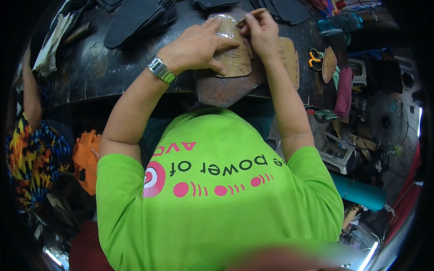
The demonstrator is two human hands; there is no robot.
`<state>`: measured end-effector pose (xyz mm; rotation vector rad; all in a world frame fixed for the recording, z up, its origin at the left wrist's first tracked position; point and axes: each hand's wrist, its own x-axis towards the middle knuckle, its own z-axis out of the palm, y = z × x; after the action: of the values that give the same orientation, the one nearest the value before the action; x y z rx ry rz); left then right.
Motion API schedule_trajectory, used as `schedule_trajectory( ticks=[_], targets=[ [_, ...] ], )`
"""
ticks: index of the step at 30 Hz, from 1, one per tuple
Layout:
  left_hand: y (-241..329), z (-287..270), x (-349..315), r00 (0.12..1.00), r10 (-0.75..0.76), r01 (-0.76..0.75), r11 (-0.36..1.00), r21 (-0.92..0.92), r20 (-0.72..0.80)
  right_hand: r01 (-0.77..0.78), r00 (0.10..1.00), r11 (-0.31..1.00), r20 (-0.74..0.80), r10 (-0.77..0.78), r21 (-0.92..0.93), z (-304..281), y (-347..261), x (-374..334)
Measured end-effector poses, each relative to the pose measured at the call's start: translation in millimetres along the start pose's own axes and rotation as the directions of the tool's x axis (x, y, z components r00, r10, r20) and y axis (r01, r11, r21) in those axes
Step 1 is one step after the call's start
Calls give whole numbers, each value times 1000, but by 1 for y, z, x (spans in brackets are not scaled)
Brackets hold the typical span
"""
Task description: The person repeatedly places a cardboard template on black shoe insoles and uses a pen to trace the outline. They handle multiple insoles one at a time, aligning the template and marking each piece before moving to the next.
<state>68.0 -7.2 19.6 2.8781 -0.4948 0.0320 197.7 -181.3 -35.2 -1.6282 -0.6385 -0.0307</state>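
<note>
My left hand [196,46] lies flat with fingers spread, pressing on a brown sole-shaped template [235,63] with dark marks and a shiny clear patch near its far end. A dark edge shows along the template's near end. My right hand [262,36] is closed in a pinch on a thin pencil-like stick [258,12], at the template's upper right edge; its tip is too small to make out. Under the template lies a worn grey-brown board [221,94], jutting past the table's near edge. Another brown template [289,61] lies beside my right wrist.
Stacked black sole-shaped sheets [138,22] lie at the far left of the dark table [104,74]. To the right are orange-handled scissors [315,58], a smaller brown template [329,65] and a teal bottle [339,23]. A person in a colourful shirt [38,158] is at left; a fan [386,119] stands right.
</note>
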Motion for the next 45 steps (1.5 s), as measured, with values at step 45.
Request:
schedule_trajectory(
  ticks=[45],
  targets=[
    [-6, 5, -3, 999, 35, -36, 996, -80, -16, -87, 996, 990, -3, 88, 108, 33, 5, 15]
  ],
)
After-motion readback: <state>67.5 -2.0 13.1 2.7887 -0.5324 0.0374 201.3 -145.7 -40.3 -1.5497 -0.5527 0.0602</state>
